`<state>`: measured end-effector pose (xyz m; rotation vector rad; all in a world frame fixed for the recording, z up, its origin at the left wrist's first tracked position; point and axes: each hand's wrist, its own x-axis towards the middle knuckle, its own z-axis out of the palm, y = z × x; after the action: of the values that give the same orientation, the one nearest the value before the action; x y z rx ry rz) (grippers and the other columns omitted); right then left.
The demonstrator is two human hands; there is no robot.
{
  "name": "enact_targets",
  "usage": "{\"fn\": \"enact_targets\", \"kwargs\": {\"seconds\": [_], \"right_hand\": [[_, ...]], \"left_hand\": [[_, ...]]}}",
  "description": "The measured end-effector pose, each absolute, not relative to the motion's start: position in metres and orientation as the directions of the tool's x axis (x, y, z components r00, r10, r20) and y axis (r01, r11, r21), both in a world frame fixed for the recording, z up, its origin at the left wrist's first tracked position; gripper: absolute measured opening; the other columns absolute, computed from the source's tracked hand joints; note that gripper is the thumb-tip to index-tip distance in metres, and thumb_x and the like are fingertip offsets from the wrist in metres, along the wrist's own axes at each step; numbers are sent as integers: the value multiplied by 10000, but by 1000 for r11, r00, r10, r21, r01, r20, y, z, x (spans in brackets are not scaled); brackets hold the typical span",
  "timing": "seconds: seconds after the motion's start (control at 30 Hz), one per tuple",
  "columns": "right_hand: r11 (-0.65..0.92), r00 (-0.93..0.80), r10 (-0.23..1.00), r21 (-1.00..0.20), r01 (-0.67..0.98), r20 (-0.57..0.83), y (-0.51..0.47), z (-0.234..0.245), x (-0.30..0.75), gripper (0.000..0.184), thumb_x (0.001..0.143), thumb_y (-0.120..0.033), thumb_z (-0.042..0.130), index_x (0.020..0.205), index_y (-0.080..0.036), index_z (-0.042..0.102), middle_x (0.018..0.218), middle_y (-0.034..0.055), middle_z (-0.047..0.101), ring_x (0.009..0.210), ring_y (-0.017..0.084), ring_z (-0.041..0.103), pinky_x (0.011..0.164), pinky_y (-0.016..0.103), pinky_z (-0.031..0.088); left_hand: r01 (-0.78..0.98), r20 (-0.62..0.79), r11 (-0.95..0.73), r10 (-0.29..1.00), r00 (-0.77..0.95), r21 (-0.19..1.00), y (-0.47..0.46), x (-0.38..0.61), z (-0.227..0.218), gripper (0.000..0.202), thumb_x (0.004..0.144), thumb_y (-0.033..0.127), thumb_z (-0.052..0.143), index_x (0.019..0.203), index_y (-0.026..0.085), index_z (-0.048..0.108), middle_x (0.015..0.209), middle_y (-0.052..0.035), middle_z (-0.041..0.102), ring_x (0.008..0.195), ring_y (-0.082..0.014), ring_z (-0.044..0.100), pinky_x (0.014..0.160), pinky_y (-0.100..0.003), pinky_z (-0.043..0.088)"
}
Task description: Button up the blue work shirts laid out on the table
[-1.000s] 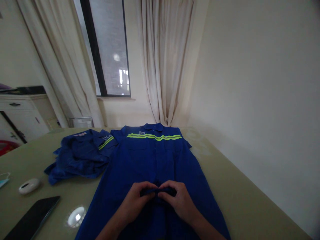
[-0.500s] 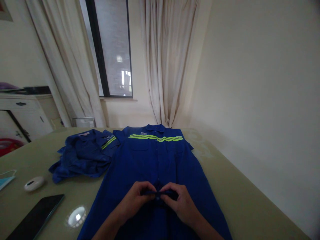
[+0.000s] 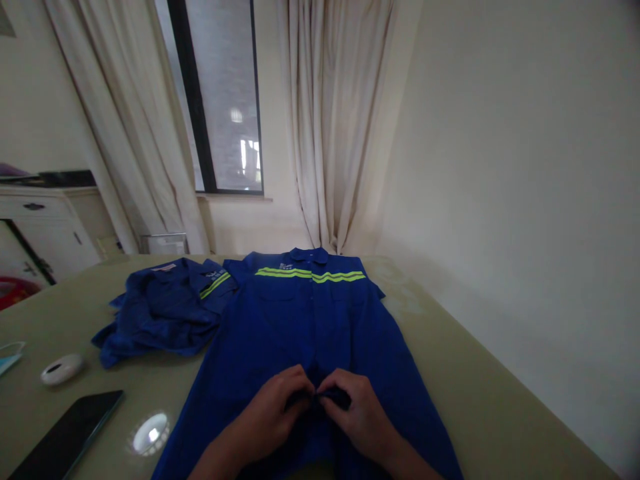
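Note:
A blue work jacket [image 3: 285, 327] with yellow-green reflective stripes lies spread on the table, its collar toward the window. My left hand [image 3: 280, 403] pinches the jacket's front edge near the lower middle. Opposite it, my right hand [image 3: 357, 407] pinches the same front, and the fingertips of both hands meet there. The bit of cloth between the fingers is dark, and I cannot make out a button in it. Below the hands the jacket's lower front is lifted a little.
A crumpled blue garment [image 3: 160, 310] with a similar stripe lies left of the jacket. A black phone [image 3: 67, 433], a white rounded device [image 3: 62, 369] and part of a face mask [image 3: 9, 361] are on the table [image 3: 500, 413] at left. A wall [image 3: 540, 233] runs along the right.
Both hands stay pinched at the jacket front. The left hand has turned slightly and the fingertips have drawn closer together. The view has shifted a little to the right.

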<state>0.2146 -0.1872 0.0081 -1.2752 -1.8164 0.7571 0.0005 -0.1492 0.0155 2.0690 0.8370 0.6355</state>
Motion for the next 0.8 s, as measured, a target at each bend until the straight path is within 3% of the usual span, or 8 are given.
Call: {"fn": "enact_targets", "kwargs": {"seconds": [0.13,0.2,0.3,0.4,0.53,0.67,0.8], "right_hand": [[328,-221,942,-820,470,251,-186,11,215,108,829,-150,721,901,-221,758,883,-4,767,837,167,701,779,247,479],[343,-247,935,-823,452,254,-187,11,216,101,838,-159,725,906,-224,760,897,0,769,855,169,706,792,249,485],[367,-287,922,-826,427,261,-189,11,216,55,856,-215,747,906,-227,765,899,9,767,857,174,708,792,249,494],[376,-280,919,-830,412,277,-190,12,215,87,870,-310,760,903,-230,768,889,21,767,848,185,709,788,261,506],[381,-262,919,-832,402,294,-187,14,217,123,877,-348,758,900,-227,762,882,25,768,839,188,709,786,270,506],[349,-227,934,-839,417,276,-184,17,221,101,863,-321,778,890,-227,757,886,11,770,856,187,707,806,273,495],[333,-239,938,-839,431,250,-184,19,223,110,861,-326,777,881,-220,758,881,12,772,860,194,706,810,280,493]], "left_hand": [[353,71,-390,749,658,850,-148,-2,18,81,851,193,654,928,219,661,950,17,618,903,-155,579,810,-257,420],[360,26,-346,752,659,866,-147,-3,20,120,806,237,715,912,215,664,954,23,618,903,-158,569,805,-254,415],[359,-32,-292,736,677,887,-145,-6,18,96,798,245,705,882,210,673,948,19,630,908,-163,569,825,-261,417],[374,-85,-257,714,695,891,-143,-10,12,165,801,283,714,953,227,685,1046,-1,659,1047,-205,571,978,-310,398],[440,-135,-278,698,704,854,-143,-12,7,255,857,362,681,1087,253,661,1196,-14,661,1226,-247,509,1148,-386,272],[468,-138,-261,737,661,844,-147,-5,13,225,915,373,576,1082,247,660,1130,-4,674,1120,-231,553,1036,-345,376],[489,-141,-205,802,580,848,-149,0,16,263,871,375,616,1084,241,693,1117,-10,691,1085,-235,568,949,-311,412]]}}
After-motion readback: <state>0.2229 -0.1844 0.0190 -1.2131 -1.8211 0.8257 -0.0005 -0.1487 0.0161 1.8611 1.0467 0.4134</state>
